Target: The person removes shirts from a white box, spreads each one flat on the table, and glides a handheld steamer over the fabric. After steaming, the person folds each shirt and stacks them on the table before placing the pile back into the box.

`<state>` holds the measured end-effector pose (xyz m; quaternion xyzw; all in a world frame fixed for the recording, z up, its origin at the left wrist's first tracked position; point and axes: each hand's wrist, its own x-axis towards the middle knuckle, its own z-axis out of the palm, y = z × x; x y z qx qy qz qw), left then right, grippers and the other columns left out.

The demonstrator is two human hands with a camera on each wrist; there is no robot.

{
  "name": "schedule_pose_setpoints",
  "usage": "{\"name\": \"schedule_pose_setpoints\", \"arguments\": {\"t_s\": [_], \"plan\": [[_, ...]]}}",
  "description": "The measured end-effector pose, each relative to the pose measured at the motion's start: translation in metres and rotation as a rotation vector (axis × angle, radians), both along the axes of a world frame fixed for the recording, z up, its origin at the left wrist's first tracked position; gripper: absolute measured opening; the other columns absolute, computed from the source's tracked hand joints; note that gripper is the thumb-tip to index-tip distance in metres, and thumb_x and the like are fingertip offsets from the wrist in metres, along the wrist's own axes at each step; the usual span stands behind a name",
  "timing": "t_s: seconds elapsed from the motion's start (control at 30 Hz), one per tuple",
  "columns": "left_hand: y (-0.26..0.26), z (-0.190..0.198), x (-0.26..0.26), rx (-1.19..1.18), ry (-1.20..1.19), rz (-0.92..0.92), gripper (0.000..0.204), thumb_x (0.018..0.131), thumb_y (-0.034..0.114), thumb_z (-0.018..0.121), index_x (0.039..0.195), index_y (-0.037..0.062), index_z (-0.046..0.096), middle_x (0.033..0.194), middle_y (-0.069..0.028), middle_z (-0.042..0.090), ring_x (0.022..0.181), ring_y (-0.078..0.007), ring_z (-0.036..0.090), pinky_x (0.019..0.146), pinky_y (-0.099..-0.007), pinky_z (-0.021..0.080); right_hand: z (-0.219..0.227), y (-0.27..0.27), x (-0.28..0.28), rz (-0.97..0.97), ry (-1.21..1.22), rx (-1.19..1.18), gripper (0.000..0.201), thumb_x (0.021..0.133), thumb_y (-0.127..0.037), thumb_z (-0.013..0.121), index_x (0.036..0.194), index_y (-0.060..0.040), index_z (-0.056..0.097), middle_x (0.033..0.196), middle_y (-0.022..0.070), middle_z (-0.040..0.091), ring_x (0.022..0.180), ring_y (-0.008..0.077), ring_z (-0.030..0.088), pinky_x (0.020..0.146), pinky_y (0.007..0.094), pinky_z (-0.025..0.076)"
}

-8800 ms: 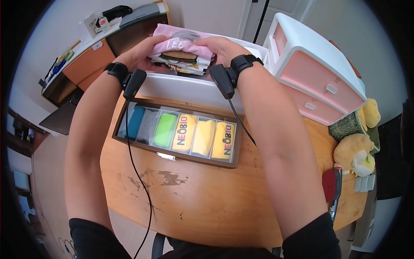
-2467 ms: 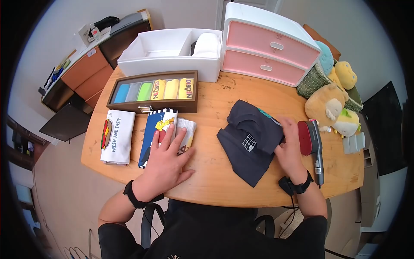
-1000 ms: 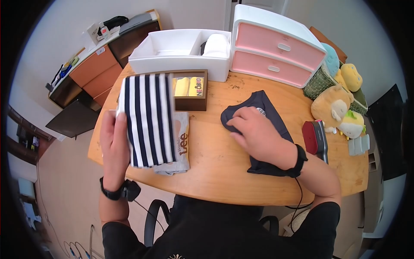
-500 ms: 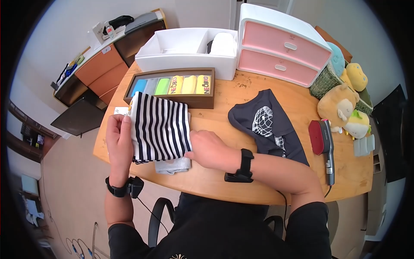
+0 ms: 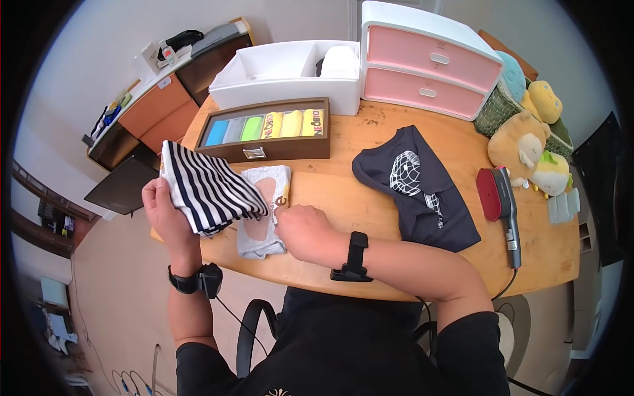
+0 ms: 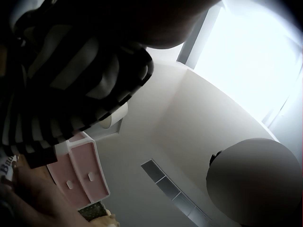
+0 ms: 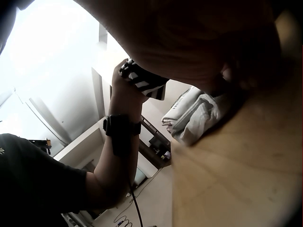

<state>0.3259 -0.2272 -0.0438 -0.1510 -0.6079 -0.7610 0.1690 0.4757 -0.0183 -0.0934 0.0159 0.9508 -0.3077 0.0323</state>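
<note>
Lifted and tilted over the table's left part, the black-and-white striped cloth point(image 5: 211, 188) point(image 6: 71, 71) is gripped at its left edge by my left hand point(image 5: 170, 221). Beside and partly under it lies a folded grey shirt point(image 5: 257, 243) point(image 7: 201, 120) with a brown print. My right hand point(image 5: 309, 234) has its fingers curled at the grey shirt's right edge and pinches it; the fingertips are mostly hidden. A folded white cloth point(image 7: 182, 105) shows beyond the grey one in the right wrist view. Right of centre, a dark grey shirt point(image 5: 422, 191) with a white web print lies untouched.
Behind the shirts stand a brown box point(image 5: 228, 155) of rolled colourful cloths, a divided white bin point(image 5: 284, 92) and a pink-and-white drawer unit point(image 5: 429, 72). At the right are a red-and-grey handheld appliance point(image 5: 490, 195), a woven basket point(image 5: 495, 112) and plush toys point(image 5: 518, 148).
The striped cloth, raised by my left hand, has swung left and uncovered more of the grey shirt. My right hand has left the striped cloth for the grey shirt's edge.
</note>
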Motion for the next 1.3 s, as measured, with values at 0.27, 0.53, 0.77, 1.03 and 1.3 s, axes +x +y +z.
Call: {"name": "schedule_pose_setpoints", "arguments": {"t_s": [0.27,0.53,0.77,1.03,1.3], "plan": [[0.011,0.027,0.016,0.013,-0.103,-0.155,0.019,0.112,0.020,0.053,0.105,0.0040,0.062,0.089,0.0027,0.060,0.078,-0.0039,0.057,0.073,-0.0229,0.046,0.042,0.053,0.006,0.056,0.291,0.340,0.027,0.104,-0.027,0.060,0.093,-0.0053,0.071,0.084,0.0198,0.073,0.083,0.0402,0.074,0.073,0.0523,0.059],[0.055,0.058,0.026,-0.290,-0.121,-0.535,0.016,0.111,0.022,0.058,0.103,0.0088,0.061,0.088,0.0027,0.061,0.080,-0.0061,0.056,0.073,-0.0249,0.045,0.124,0.074,0.012,0.019,0.558,0.189,0.031,0.102,-0.026,0.060,0.084,-0.0047,0.071,0.079,0.0198,0.071,0.080,0.0425,0.071,0.074,0.0523,0.057],[-0.009,0.008,-0.020,-1.144,0.356,0.101,0.036,0.103,0.031,0.069,0.112,-0.0028,0.061,0.099,-0.0194,0.070,0.096,-0.0346,0.069,0.089,-0.0417,0.054,0.105,0.090,0.037,-0.090,0.415,0.194,0.034,0.107,-0.028,0.058,0.085,-0.0054,0.070,0.080,0.0169,0.072,0.079,0.0429,0.069,0.075,0.0513,0.055],[-0.050,-0.020,-0.026,-1.319,0.066,0.220,0.037,0.100,0.033,0.073,0.104,0.0002,0.057,0.091,-0.0272,0.070,0.089,-0.0452,0.071,0.077,-0.0520,0.054,0.073,0.103,0.046,-0.040,0.304,0.282,0.029,0.105,-0.026,0.063,0.087,-0.0046,0.069,0.077,0.0188,0.067,0.077,0.0426,0.066,0.069,0.0499,0.053],[-0.020,0.042,-0.012,-1.084,0.232,0.098,0.035,0.099,0.026,0.075,0.091,0.0004,0.053,0.072,-0.0188,0.060,0.063,-0.0320,0.057,0.063,-0.0414,0.050,0.113,0.098,0.036,-0.164,0.757,0.150,0.033,0.107,-0.027,0.059,0.083,-0.0041,0.064,0.073,0.0200,0.066,0.072,0.0446,0.066,0.066,0.0534,0.052]]}}
